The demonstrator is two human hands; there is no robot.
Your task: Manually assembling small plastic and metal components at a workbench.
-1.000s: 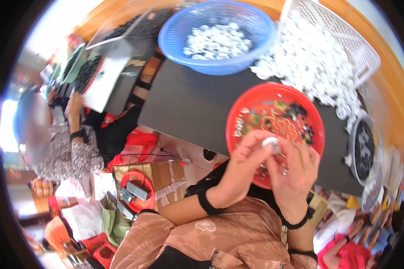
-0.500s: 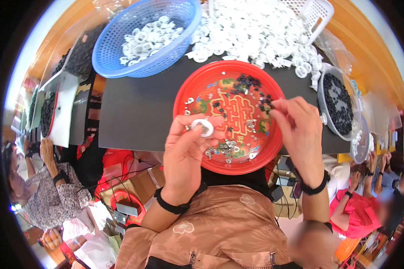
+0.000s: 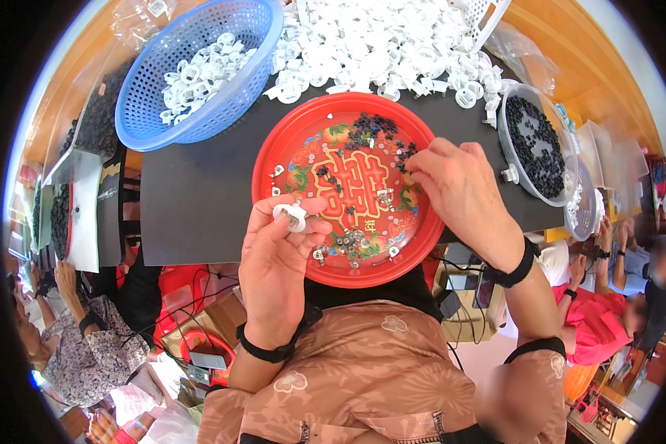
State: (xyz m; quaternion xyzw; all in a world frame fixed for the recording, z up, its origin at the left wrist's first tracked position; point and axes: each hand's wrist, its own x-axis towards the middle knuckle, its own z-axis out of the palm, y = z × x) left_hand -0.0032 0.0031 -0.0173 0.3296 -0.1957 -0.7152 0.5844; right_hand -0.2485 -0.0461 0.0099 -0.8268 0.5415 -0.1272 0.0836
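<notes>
My left hand (image 3: 281,255) pinches a round white plastic part (image 3: 290,217) over the left side of a red round tray (image 3: 270,152). A metal-looking piece shows in the part's middle. My right hand (image 3: 462,194) reaches over the tray's right side, its thumb and fingertips together beside small black pieces (image 3: 370,130). Whatever lies between those fingertips is too small or hidden to make out. Near the tray's front edge is a small heap of shiny metal pieces (image 3: 352,243). A few more metal pieces (image 3: 385,197) lie scattered on its printed base.
White plastic parts (image 3: 377,52) are heaped at the back of the dark table (image 3: 192,200). More fill a blue basket (image 3: 137,122) at back left. A clear tub (image 3: 512,159) of black pieces stands at right. Other people (image 3: 100,333) sit on both sides.
The view has shifted, so the tray and table appear farther left. The white part in my left hand has tilted. My right fingertips have drawn closer together at the black pieces.
</notes>
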